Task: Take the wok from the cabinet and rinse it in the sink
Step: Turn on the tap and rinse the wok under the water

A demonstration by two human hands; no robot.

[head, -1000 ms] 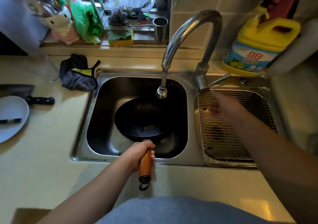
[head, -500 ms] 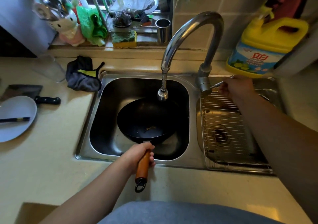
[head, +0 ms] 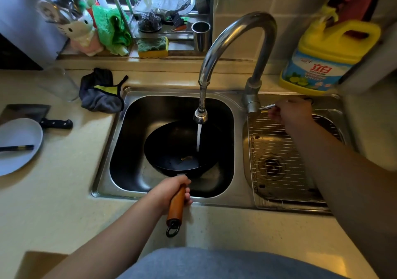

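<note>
Yellow plastic makes up the big detergent jug [head: 322, 59] at the back right corner of the table, its blue and white label printed with red Chinese characters that read 立白; the smaller print below is too fine to read. Beside it the curved steel tap [head: 234, 49] runs a thin stream of water [head: 199, 137] into the round black wok [head: 178, 147], which sits tilted in the left steel sink basin [head: 126, 150] with a small pale scrap on its bottom. The left hand [head: 171, 190] has its fingers clenched around the wok's brown wooden handle [head: 176, 203], which reaches over the sink's front rim and ends in a black ring. The right hand [head: 290, 113] grasps the thin steel tap lever [head: 267, 107] with its fingers closed on it, above the right basin [head: 249, 150], where a wire rack [head: 279, 156] lies. On the window ledge behind, a cat-shaped white holder [head: 79, 32] carries spoons and other utensils, and a steel cup [head: 200, 35] stands next to a green and yellow sponge [head: 153, 47]. At the table's left edge a white plate [head: 17, 143] holds a dark chopstick, with a black-handled cleaver [head: 38, 115] just behind it and a grey cloth [head: 101, 94] near the sink's back left corner.
</note>
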